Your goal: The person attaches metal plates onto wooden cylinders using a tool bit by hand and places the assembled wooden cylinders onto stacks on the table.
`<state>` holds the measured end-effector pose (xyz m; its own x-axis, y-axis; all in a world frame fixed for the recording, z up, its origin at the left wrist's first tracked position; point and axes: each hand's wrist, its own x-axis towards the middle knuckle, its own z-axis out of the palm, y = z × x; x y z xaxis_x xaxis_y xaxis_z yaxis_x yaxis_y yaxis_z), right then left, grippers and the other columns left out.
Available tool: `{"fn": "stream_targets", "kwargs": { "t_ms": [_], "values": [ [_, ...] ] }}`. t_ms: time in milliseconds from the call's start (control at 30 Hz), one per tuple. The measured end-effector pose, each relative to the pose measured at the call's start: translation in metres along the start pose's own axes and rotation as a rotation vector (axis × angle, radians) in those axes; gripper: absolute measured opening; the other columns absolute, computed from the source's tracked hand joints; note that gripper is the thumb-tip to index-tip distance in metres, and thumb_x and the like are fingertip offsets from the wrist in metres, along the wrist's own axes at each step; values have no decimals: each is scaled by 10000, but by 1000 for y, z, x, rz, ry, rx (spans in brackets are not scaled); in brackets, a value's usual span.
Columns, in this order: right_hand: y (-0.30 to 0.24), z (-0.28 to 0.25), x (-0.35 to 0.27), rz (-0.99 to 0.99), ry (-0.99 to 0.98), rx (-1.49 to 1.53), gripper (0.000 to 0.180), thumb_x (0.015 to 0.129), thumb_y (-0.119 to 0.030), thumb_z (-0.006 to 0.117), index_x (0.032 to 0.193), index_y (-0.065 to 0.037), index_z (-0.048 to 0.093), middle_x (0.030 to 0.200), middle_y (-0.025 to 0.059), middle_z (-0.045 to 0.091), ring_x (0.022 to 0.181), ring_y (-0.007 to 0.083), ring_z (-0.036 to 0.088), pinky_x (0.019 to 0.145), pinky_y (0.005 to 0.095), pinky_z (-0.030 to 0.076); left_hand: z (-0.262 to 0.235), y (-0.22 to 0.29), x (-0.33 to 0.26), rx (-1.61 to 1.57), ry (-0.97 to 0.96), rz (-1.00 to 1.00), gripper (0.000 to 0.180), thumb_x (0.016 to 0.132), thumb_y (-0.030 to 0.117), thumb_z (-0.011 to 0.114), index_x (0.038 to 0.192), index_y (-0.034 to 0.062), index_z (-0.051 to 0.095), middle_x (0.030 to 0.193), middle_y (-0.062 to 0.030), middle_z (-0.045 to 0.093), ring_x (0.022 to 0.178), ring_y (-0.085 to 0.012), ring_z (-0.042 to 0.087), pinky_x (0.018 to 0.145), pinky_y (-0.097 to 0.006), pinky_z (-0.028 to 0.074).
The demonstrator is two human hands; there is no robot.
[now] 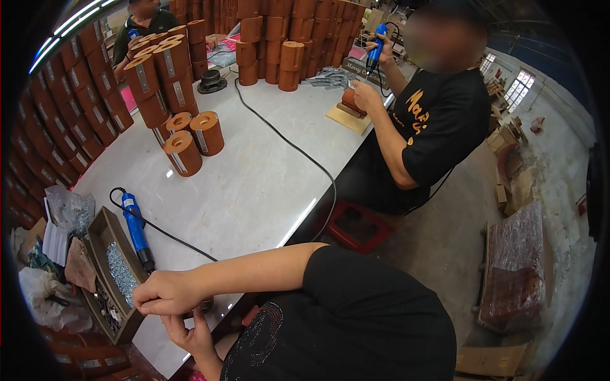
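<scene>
My right hand [166, 293] is closed, fingertips pressed together at the near end of a wooden tray [130, 325]; whatever it may pinch is too small to make out. Just below it, my left hand [192, 340] has its thumb and fingers curled upward, partly covered by the right. A small dark piece shows by its thumb, its kind unclear. Small silver screws [119, 270] fill one compartment of the tray, and darker small hardware lies in the other. Beside the tray rests a blue electric screwdriver [134, 222], its tip close to my right hand.
Three brown cylinders [183, 153] with round holes and metal strips stand mid-table, before taller stacks [146, 89]. A black cable [286, 143] crosses the white table [235, 197]. At right, a co-worker [438, 120] holds another blue screwdriver [377, 47]. Plastic bags [47, 295] lie left.
</scene>
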<state>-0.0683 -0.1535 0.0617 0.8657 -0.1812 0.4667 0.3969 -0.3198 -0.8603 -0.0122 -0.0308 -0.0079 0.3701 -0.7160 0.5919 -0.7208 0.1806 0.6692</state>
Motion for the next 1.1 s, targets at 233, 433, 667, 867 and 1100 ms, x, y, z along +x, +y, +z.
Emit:
{"fn": "stream_targets", "kwargs": {
  "t_ms": [233,433,667,867,1100],
  "values": [
    [-1,16,-6,65,391,-248,146,786,-114,523,842,-4,445,664,162,545,628,333,544,555,365,413,0,0,1,76,14,41,233,718,9,612,940,-35,555,940,-89,532,774,-162,511,682,-254,400],
    [-8,21,-5,126,390,-16,149,800,-137,533,829,-21,444,553,97,506,482,177,490,485,289,376,1,3,0,10,54,54,272,708,16,624,964,-40,551,994,-113,544,823,-192,526,712,-270,402],
    [22,17,6,104,196,370,170,815,-176,541,780,-26,469,550,-11,475,511,46,412,476,218,340,0,10,3,41,15,11,273,681,36,643,932,-30,557,948,-132,551,826,-241,533,707,-296,414],
    [17,13,2,-13,227,202,127,804,-137,528,778,-22,481,599,32,504,544,113,469,515,255,386,-1,11,3,15,-22,-70,270,663,49,647,904,-28,554,906,-147,552,849,-283,537,719,-321,416],
    [-3,19,-6,61,363,-253,183,772,-126,557,883,-29,449,636,133,534,573,308,525,546,344,417,4,2,2,53,74,57,281,695,26,637,944,-61,542,961,-126,562,841,-222,542,725,-280,406]
  ]
}}
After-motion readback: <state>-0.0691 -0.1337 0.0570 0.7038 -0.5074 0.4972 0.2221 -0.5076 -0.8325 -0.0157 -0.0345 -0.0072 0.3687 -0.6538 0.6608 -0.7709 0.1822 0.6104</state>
